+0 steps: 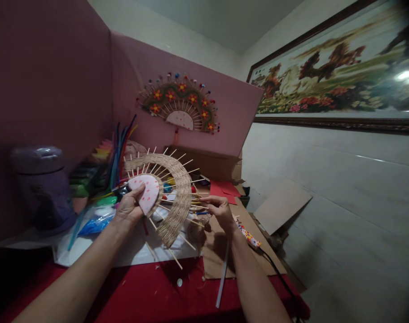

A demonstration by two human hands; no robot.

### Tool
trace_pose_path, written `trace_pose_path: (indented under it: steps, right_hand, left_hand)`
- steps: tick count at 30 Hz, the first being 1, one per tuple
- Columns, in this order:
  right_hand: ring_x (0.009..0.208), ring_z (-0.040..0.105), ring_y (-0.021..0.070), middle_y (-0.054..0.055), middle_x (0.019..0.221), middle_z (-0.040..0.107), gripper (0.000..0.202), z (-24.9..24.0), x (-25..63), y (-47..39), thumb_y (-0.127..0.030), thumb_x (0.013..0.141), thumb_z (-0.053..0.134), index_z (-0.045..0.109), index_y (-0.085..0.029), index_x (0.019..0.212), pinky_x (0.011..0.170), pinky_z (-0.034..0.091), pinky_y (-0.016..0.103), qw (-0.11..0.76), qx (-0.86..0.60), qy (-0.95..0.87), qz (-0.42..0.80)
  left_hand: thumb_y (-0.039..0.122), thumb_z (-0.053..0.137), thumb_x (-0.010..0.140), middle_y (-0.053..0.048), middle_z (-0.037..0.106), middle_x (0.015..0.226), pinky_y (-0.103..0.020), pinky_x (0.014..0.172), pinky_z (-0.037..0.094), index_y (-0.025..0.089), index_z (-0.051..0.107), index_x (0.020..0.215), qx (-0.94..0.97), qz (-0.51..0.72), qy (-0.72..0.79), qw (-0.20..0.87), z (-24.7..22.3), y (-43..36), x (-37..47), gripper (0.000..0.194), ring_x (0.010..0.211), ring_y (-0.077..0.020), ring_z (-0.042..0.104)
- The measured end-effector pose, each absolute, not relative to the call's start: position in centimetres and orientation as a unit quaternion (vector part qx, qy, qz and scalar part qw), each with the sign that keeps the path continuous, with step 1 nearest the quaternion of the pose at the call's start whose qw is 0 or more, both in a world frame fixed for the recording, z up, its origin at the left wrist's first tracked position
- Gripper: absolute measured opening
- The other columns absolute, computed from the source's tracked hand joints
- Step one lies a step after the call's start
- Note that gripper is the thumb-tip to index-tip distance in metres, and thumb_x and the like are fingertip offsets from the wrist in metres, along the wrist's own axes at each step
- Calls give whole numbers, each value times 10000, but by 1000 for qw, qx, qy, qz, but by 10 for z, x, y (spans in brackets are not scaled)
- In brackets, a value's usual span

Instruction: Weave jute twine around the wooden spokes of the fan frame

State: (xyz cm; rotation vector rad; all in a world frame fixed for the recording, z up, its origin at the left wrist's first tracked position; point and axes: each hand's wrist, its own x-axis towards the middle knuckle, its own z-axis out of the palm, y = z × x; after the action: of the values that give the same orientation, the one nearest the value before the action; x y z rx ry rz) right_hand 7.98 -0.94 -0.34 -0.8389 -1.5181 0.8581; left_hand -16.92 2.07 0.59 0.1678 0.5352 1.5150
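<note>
My left hand (130,204) grips a half-round handmade fan by its pink, red-dotted centre piece (147,190), thumb on top. Thin wooden sticks radiate from that centre through a woven straw-coloured band (179,193), their ends poking out past the outer edge. At the fan's right side my right hand (221,213) has thumb and forefinger closed at the tip of one of the sticks (199,206). Below the right wrist lies a flower-patterned glue gun (248,235) with a translucent glue stick (222,278) near it. A ball of brown twine (196,231) sits behind the fan.
A finished-looking fan with orange flowers (182,101) hangs on the pink board (231,103). To the left stand a lilac flask (44,193) and coloured pipe cleaners (118,152). Red paper (224,190) and cardboard (217,264) lie on the red-covered table (150,291).
</note>
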Motion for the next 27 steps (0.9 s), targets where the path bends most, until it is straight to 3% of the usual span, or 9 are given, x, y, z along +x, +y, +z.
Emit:
trace_pose_path:
  steps: [7, 15, 27]
  right_hand:
    - [787, 656, 199, 49, 809, 713, 151, -2, 74, -13, -217, 627, 668, 722, -216, 769, 737, 516, 331, 551, -347, -662, 370]
    - [848, 647, 206, 59, 870, 708, 177, -12, 74, -6, -264, 641, 705, 721, -215, 810, 754, 513, 334, 532, -348, -666, 390]
    - [667, 631, 152, 41, 735, 707, 148, -9, 76, -7, -264, 637, 710, 728, -206, 772, 609, 493, 249, 551, -363, -657, 364]
  left_hand:
    - [89, 474, 814, -91, 701, 743, -366, 617, 571, 132, 566, 1092, 111, 684, 214, 688, 2, 25, -170, 296, 654, -202, 670]
    - [143, 461, 838, -109, 703, 787, -386, 639, 566, 115, 586, 1038, 151, 675, 179, 699, -3, 27, -172, 237, 705, -215, 672]
    - [159, 469, 836, -103, 700, 776, -420, 679, 555, 116, 599, 1024, 131, 689, 188, 688, -1, 27, -173, 233, 694, -211, 668]
